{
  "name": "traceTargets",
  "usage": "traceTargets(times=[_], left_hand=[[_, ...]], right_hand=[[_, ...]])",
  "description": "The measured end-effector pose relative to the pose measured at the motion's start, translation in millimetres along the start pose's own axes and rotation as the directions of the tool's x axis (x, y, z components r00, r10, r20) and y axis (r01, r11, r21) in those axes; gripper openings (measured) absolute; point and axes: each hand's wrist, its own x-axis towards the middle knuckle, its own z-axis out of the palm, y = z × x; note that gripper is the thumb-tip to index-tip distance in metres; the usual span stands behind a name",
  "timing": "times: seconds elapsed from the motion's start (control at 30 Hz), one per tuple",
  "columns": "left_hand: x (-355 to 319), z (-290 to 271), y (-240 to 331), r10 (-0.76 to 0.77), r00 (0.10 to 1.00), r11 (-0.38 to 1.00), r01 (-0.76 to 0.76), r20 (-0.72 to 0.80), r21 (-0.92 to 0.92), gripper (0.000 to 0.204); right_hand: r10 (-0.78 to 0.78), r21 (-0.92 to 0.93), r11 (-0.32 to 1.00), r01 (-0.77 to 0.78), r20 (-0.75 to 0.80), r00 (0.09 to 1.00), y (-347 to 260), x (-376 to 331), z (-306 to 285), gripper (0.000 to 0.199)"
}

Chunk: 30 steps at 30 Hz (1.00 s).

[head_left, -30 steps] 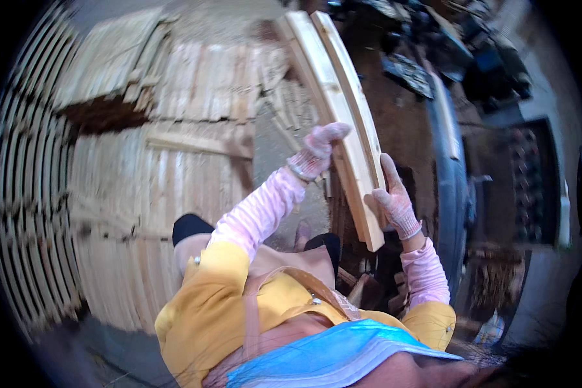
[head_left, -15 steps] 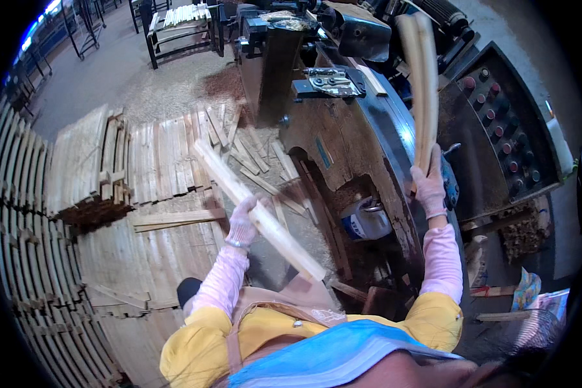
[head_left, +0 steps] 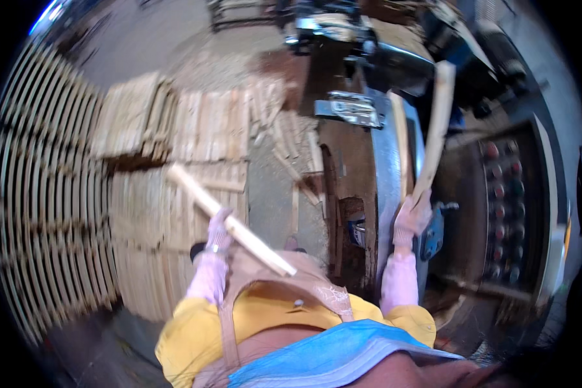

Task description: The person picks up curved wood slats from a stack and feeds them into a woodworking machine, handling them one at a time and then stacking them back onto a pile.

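Observation:
My gloved left hand (head_left: 218, 230) is closed round the middle of a pale wooden strip (head_left: 255, 246), which slants across the front of my apron. On the other side, my gloved right hand (head_left: 414, 216) grips the lower end of a long wooden strip (head_left: 438, 116) that points up and away over the machine. A second, thinner strip (head_left: 400, 139) runs beside it along the metal machine bed (head_left: 383, 174), its near end meeting the same hand. Whether the fingers hold this one too is hard to tell through the motion blur.
Stacked wooden strips (head_left: 142, 213) cover the left side, beside a tall slatted pile (head_left: 48, 194). Loose offcuts (head_left: 288, 152) lie on the floor near the machine. A metal clamp-like fixture (head_left: 350, 108) sits on the bed; a button panel (head_left: 504, 207) stands at right.
The view has swung, shifting the surroundings. My right hand is lower and closer to the bed, and the two strips by it, together before, now spread apart. The left hand keeps its strip.

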Motion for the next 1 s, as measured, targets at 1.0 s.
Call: traceTargets(times=[1.0], left_hand=[[-39,120,26,0.174,0.985,0.969,-0.175,-0.021,-0.174,0.023]], right_hand=[[-0.273,0.046,0.961,0.274,0.348,0.897,-30,71,47,0.028]])
